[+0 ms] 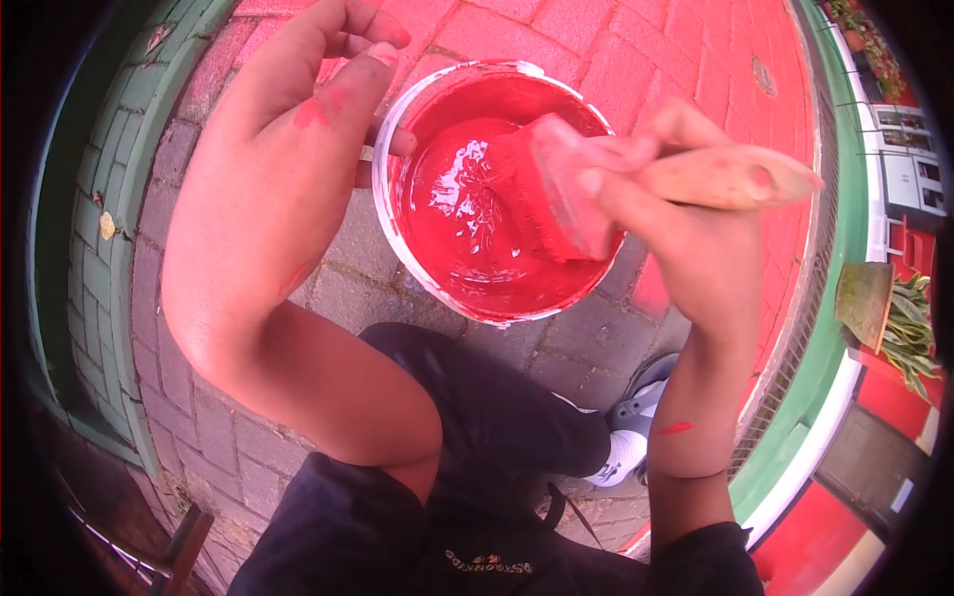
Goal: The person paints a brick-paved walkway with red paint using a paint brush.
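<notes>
A white bucket of wet red paint stands on the paving in front of me. My right hand grips a wide paintbrush by its wooden handle and the base of its head. The bristles are coated red and dip toward the paint at the right side of the bucket. My left hand is at the bucket's left rim with fingers bent, one fingertip lapping over the edge. Its thumb and forefinger stick up above the rim, and red smears mark the hand.
Red-painted pavers spread beyond the bucket; bare grey pavers lie nearer me. A green curb runs along the left, and a drain grate and green strip along the right. A potted plant stands far right.
</notes>
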Motion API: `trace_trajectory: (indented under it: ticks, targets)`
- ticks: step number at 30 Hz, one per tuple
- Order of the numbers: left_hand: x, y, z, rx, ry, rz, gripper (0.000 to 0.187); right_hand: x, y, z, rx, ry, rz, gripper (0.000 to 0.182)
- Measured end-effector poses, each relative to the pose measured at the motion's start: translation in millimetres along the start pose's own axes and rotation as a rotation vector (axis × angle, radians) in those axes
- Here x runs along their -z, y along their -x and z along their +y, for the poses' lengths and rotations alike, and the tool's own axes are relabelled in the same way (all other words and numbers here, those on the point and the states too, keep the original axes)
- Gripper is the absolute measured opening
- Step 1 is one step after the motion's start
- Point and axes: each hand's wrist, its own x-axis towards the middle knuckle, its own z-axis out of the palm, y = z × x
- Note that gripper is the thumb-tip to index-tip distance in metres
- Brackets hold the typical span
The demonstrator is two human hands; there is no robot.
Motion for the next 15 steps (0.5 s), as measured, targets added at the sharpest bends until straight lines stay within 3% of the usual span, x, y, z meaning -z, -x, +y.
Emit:
trace_trajectory:
  ticks: [2,4,5,9,10,11,13,15]
  targets:
    - [0,0,0,-0.015,-0.003,0.004,0.027,10,8,-3,0.026,0.058,0.051,0.023]
    - [0,0,0,-0.031,-0.009,0.002,0.027,17,18,0,-0.346,-0.245,0.230,0.018]
    - [0,0,0,-0.044,-0.020,0.001,0.027,22,22,7,-0.342,-0.243,0.239,0.018]
    - [5,-3,-3,-0.090,0.087,-0.125,0.029,38,44,52,-0.339,-0.800,0.312,0.013]
    - [3,-2,-1,-0.088,0.048,-0.073,0.030,44,51,63,-0.313,-1.004,0.315,0.007]
    - [0,-1,1,-0.086,0.016,-0.030,0.031,49,57,78,-0.306,-0.990,0.358,0.007]
    - [0,-4,3,-0.046,-0.030,-0.042,0.032,65,76,101,-0.192,-1.436,0.373,0.019]
    - [-4,-7,-1,-0.057,-0.082,-0.001,0.032,86,104,98,-0.157,-1.443,0.406,0.029]
